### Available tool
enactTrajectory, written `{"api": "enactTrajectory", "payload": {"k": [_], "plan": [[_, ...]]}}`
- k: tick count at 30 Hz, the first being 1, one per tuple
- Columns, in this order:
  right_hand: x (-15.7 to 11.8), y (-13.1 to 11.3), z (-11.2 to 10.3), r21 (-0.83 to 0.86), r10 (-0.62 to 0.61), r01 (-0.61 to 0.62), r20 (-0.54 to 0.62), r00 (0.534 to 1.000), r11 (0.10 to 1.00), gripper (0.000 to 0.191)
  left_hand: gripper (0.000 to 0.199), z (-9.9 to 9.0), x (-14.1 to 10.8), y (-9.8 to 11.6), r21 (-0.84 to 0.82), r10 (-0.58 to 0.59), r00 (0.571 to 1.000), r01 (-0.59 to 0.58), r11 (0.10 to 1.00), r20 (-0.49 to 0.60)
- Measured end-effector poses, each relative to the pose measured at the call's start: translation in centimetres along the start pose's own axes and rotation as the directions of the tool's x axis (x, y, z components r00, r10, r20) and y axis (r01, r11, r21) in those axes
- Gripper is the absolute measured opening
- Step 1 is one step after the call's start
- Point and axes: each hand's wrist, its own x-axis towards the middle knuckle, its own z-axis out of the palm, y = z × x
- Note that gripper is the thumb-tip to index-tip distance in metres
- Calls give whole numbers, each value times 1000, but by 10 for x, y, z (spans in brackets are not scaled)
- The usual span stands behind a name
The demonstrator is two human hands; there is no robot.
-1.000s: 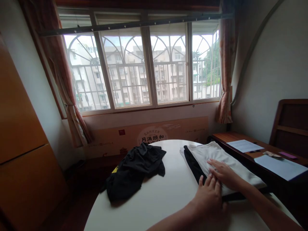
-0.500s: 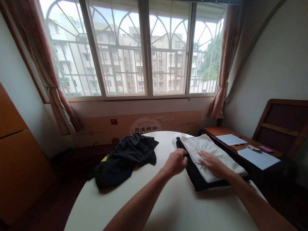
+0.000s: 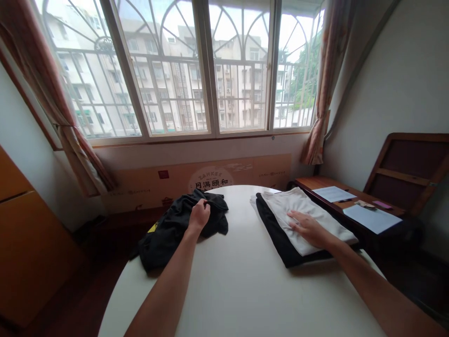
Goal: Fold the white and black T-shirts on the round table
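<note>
1. Black garment [image 3: 170, 234]: lies at 10 o'clock on the white tabletop [image 3: 238, 281], taking 12 as the window [image 3: 206, 70] side; its outer side reaches the rim.
2. Left hand [image 3: 199, 215] is over the garment's 2 o'clock part, fingers curled in against the cloth. Wrist and fabric folds hide the tips; cannot tell whether cloth is pinched.
3. Right hand [image 3: 308, 229] rests at 2 o'clock, fingers relaxed and spread on the white folded cloth [image 3: 307, 201], gripping nothing. Judgement: a flat palm steadies the pile without creasing it.
4. White cloth lies on the black folded cloth [image 3: 273, 229], which shows along the 9 and 6 o'clock sides. Judgement: stacked squarely to save room; bare surface between keeps loose and folded pieces distinct.
5. Appearance of garment: matt black, soft, rumpled into irregular ridges, unfolded, outline ragged. A yellow patch [image 3: 153, 227] shows at its 9 o'clock edge. Judgement: thin, limp fabric, easily dragged.
</note>
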Motion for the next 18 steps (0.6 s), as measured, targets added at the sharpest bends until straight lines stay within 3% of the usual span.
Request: {"api": "enactTrajectory", "payload": {"k": [3, 5, 7, 10, 12, 14, 16, 18], "plan": [[2, -8, 0, 17, 2, -1, -76, 997, 1000, 47, 17, -20, 2, 36, -382, 135, 991, -126, 916, -4], [2, -21, -1, 47, -10, 18, -160, 987, 999, 49, 15, -31, -8, 69, -531, 263, 964, -205, 822, 34], [1, -42, -4, 113, -47, 74, -228, 972, 991, 57, 15, -38, -27, 103, -642, 398, 913, -253, 724, 89], [-3, -82, -9, 264, -137, 203, -250, 959, 943, 76, 19, -36, -60, 141, -778, 561, 807, -229, 585, 184], [-6, -107, -10, 377, -193, 265, -217, 957, 887, 76, 23, -30, -78, 155, -834, 651, 717, -183, 521, 250], [-7, -124, -9, 480, -205, 269, -183, 962, 835, 49, 25, -22, -89, 160, -844, 713, 636, -178, 507, 294], [-6, -128, -8, 567, -163, 229, -165, 973, 791, 19, 24, -17, -91, 158, -810, 723, 619, -227, 540, 308], [-4, -120, -8, 632, -88, 178, -171, 981, 754, 19, 26, -18, -88, 152, -756, 691, 655, -274, 595, 306]]}}
